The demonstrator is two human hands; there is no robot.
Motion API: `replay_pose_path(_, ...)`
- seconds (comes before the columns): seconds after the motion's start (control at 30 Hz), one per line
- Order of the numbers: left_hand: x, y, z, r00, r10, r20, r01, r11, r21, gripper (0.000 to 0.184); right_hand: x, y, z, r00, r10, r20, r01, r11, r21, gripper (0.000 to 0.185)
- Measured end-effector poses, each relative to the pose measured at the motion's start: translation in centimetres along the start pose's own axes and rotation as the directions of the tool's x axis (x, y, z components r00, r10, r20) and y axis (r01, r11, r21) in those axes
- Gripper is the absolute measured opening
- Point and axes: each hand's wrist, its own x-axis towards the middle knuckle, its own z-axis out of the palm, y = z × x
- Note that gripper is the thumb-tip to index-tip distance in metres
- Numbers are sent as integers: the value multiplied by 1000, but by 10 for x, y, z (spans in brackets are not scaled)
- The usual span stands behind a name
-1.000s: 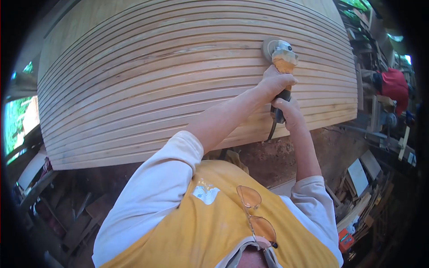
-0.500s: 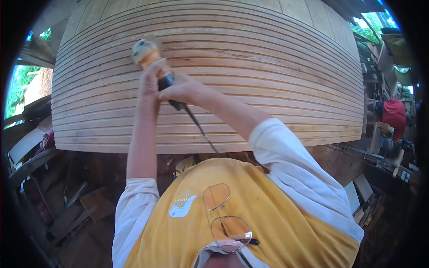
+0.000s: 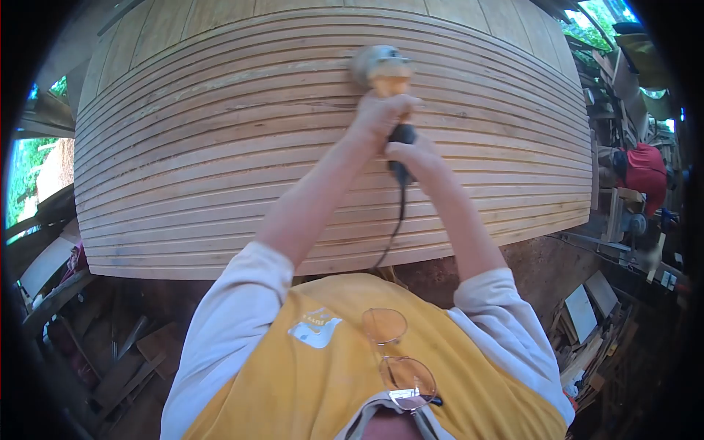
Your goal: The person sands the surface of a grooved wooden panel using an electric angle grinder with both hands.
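An angle grinder (image 3: 390, 71) with an orange body and a round, motion-blurred head rests against a large slatted wooden panel (image 3: 242, 158). My left hand (image 3: 380, 117) is closed around the grinder's front body, just behind its head. Farther back, my right hand (image 3: 419, 155) grips the black rear handle. A black cord (image 3: 401, 213) runs from the handle down over the panel's near edge towards my body. The disc's underside is hidden.
Plain boards (image 3: 293, 6) lie along the far side. Another person in a red shirt (image 3: 645, 172) bends near a machine at the right. Scrap wood (image 3: 587, 315) is piled at lower right, with more timber (image 3: 139, 352) at lower left.
The grinder has swept to the right across the slats, with both hands still on it. Its head has turned from pointing up-left to nearly straight away from me.
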Motion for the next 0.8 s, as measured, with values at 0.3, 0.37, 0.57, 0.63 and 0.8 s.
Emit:
replay_pose_path(0.3,83,-84,158,991,-66,113,39,972,230,25,-21,24,-157,962,90,-257,-62,991,116,30)
replay_pose_path(0.37,80,-72,130,992,-40,116,28,994,104,24,-10,18,-142,975,121,-189,-111,992,64,29)
replay_pose_path(0.57,19,31,-50,980,155,-127,-165,984,-73,24,51,-45,29,983,25,180,5,986,-166,35)
replay_pose_path(0.63,-11,73,-127,953,136,-271,-156,986,-54,28,96,-45,106,954,-24,298,97,967,-234,32)
replay_pose_path(0.8,-84,158,-274,862,175,-475,-249,964,-96,33,116,-107,272,878,-37,477,239,897,-372,54)
